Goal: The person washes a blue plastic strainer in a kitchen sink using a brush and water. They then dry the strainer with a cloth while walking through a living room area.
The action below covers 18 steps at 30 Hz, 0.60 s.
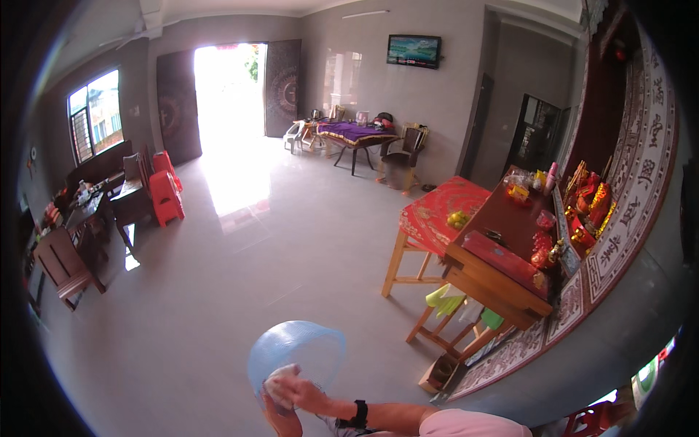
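A light blue, see-through plastic basket [271, 344] is held up at the lower middle of the head view, its round opening tilted. My left hand [282, 420] is under its near side, closed on the basket; part of that hand is hidden behind the right. Over it, my right hand [304, 393] is closed round a crumpled white cloth [281, 373] pressed against the basket. A black band [355, 414] circles the right wrist, and a pale pink sleeve covers the upper arm.
At right stand a red-covered table [437, 211] with yellow fruit and a wooden altar table [502, 288]. Red plastic stools [167, 195] and a wooden chair [67, 264] stand at left. A purple-covered table [353, 132] is at the back near an open doorway [231, 95].
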Available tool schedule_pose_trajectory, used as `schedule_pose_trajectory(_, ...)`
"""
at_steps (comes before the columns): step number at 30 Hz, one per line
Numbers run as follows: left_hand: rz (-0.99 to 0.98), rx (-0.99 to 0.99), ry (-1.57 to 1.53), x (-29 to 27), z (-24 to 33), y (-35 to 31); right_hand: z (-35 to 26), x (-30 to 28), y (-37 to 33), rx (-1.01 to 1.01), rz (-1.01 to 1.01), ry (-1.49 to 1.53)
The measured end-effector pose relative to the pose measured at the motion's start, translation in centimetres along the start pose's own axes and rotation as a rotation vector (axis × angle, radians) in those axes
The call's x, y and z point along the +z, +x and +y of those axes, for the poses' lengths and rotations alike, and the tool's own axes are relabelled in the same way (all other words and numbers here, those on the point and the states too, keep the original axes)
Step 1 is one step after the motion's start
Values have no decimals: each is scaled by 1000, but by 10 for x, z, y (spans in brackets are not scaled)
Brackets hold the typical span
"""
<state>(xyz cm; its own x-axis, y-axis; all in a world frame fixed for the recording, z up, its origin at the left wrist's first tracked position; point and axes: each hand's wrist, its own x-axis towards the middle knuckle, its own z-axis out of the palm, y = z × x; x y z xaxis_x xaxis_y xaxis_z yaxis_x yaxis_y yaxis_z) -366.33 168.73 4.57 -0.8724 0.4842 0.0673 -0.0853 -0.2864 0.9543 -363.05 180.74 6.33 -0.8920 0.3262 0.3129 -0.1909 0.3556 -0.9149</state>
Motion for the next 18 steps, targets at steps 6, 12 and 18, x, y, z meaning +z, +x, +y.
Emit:
schedule_pose_trajectory(6,243,-225,-771,-43,35,94,-1,40,74,-368,-39,-154)
schedule_pose_trajectory(12,359,-117,-563,-57,64,206,67,20,181,-379,55,-569)
schedule_pose_trajectory(18,20,61,349,-56,14,304,100,27,301,-220,26,30)
